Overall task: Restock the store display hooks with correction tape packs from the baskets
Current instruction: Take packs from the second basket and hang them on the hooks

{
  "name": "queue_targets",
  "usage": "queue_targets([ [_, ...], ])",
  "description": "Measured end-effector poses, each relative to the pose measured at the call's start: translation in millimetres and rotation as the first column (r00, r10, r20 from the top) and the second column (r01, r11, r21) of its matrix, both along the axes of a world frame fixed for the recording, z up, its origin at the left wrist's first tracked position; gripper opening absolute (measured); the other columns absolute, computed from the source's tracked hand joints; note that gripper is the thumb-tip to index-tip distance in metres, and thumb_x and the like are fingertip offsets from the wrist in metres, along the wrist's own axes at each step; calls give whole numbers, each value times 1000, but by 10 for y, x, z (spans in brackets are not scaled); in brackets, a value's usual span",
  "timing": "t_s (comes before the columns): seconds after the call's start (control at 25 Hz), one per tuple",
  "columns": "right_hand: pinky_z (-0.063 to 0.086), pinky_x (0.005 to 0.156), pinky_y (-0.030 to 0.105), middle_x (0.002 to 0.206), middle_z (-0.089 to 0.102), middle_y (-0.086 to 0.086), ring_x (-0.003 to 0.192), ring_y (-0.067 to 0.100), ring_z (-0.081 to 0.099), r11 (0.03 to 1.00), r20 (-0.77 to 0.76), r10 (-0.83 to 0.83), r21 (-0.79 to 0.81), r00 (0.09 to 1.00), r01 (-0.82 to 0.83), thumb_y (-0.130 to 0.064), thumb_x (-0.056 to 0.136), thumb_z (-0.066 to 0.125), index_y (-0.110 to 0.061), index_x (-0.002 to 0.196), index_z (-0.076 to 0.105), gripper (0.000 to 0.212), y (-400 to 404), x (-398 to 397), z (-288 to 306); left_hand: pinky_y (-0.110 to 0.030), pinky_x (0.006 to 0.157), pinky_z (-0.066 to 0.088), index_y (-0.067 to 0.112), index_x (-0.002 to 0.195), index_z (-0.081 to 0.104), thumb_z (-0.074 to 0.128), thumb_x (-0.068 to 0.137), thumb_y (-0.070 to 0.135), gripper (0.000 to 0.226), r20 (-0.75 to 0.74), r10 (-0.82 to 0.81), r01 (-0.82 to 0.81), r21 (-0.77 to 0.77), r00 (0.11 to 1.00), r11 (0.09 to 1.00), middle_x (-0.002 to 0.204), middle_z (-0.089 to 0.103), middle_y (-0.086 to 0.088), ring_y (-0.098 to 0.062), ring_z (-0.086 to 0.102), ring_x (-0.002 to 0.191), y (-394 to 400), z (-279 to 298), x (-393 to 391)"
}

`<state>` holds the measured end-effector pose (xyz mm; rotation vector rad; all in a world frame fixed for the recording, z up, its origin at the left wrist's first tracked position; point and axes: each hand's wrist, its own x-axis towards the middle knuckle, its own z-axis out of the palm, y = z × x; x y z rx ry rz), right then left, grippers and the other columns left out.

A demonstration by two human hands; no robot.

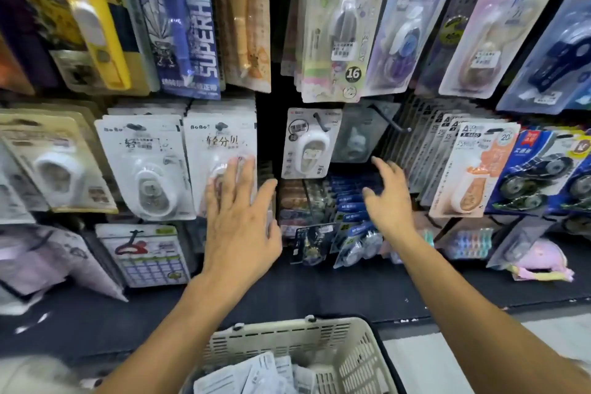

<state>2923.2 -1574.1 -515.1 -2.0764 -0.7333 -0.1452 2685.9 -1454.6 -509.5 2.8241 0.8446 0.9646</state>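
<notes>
The left hand (238, 221) lies flat, fingers straight, against a white carded correction tape pack (220, 150) hanging on the display. The right hand (388, 198) hovers with fingers loosely spread, grasping nothing, near a white-and-grey pack (308, 144) on its black hook (320, 123). Below, a beige slotted plastic basket (319, 339) holds more packs (256, 374).
</notes>
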Motion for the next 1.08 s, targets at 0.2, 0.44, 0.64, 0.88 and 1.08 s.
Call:
queue_targets([
  [0.2, 50, 76, 36, 102, 70, 4, 86, 23, 63, 989, 178, 149, -32, 973, -145, -4, 87, 55, -16, 109, 65, 27, -9, -761, -732, -51, 104, 44, 16, 133, 59, 64, 87, 20, 46, -230, -237, 249, 22, 944, 968, 141, 54, -12, -37, 51, 128, 156, -206, 63],
  [0.44, 50, 96, 34, 135, 62, 9, 118, 28, 60, 75, -659, 254, -716, 708, -694, -28, 92, 65, -17, 130, 61, 40, -789, -1801, -2675, -32, 97, 48, 24, 141, 52, 63, 96, 23, 47, -777, -515, -303, -621, 363, 723, 141, 57, -6, -27, 56, 124, -234, -2140, -1276],
  [0.64, 50, 92, 30, 139, 59, 7, 122, 28, 60, 558, -774, -113, -568, 623, -604, -32, 86, 77, -9, 140, 49, 66, -867, -2004, -3263, -32, 100, 44, 22, 147, 45, 64, 93, 32, 58, -737, -335, -564, -669, 587, 484, 147, 53, -7, -28, 55, 129, -273, -2671, -1595],
  [0.88, 48, 51, 10, 102, 72, -1, 66, 1, 66, 831, -875, -92, -331, 476, -448, -24, 77, 87, -7, 116, 69, 46, -634, -2192, -3522, -26, 95, 42, 15, 143, 48, 74, 85, 23, 64, -640, -3, -623, -749, 768, 227, 141, 59, -10, -30, 56, 128, -243, -2966, -1612],
  [1.08, 57, 63, 19, 103, 68, -6, 83, 9, 69, 885, -913, -13, -199, 407, -420, -23, 75, 89, -20, 115, 53, 54, -422, -2416, -3564, -28, 90, 55, 26, 115, 64, 82, 79, 21, 40, -552, -78, -540, -831, 830, 133, 120, 70, 7, -13, 66, 100, -160, -3141, -1526],
])
